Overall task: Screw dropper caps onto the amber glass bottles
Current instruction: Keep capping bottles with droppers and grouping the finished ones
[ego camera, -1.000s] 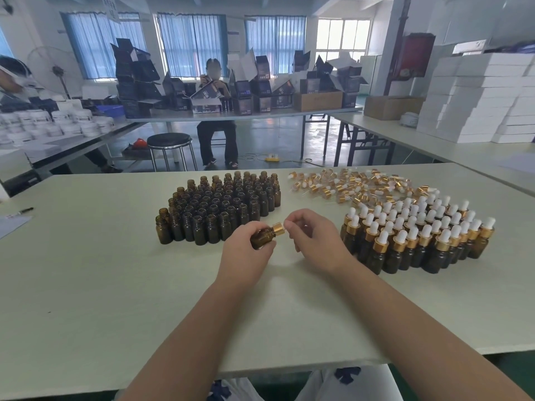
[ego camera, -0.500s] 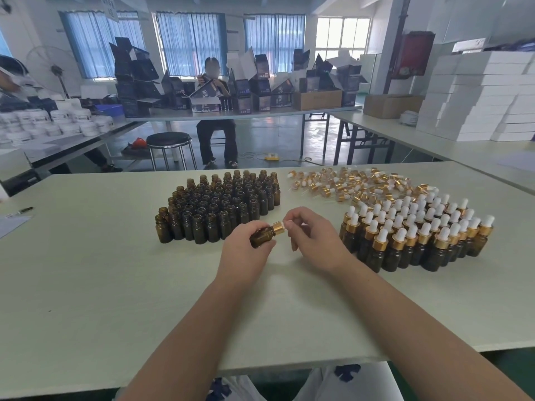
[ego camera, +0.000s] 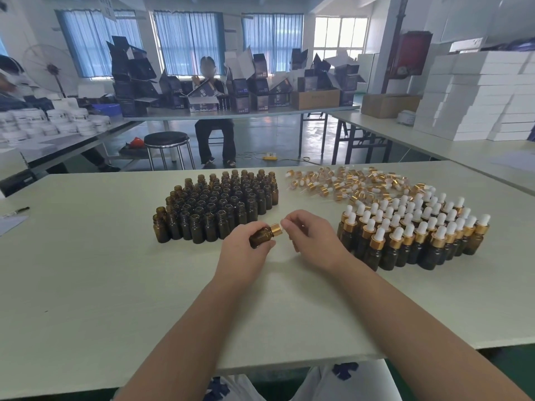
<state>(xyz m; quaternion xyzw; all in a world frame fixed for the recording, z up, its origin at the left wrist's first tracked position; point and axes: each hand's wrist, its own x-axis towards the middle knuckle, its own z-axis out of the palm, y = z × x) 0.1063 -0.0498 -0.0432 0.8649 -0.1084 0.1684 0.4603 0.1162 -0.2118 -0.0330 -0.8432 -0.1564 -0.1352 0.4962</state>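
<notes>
On your pale rectangular work table (ego camera: 86, 285), the block of open-necked amber glass bottles (ego camera: 214, 206) sits at 11 o'clock from your hands, the capped brown bottles with white bulbs (ego camera: 414, 230) at 3, and the loose gold-and-white dropper caps (ego camera: 341, 183) at 1. Your left hand (ego camera: 243, 253) is wrapped round one small amber glass bottle (ego camera: 262, 235), tilted with its neck aimed at 2 o'clock. Your right hand (ego camera: 312, 238), nearer that end, pinches its gold-collared dropper cap (ego camera: 276, 228), so I'd reckon the twist runs along that 8-to-2 axis

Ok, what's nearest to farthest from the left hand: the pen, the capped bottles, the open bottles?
1. open bottles, just behind the left hand.
2. capped bottles, off to its right.
3. pen, far off on the left.
</notes>
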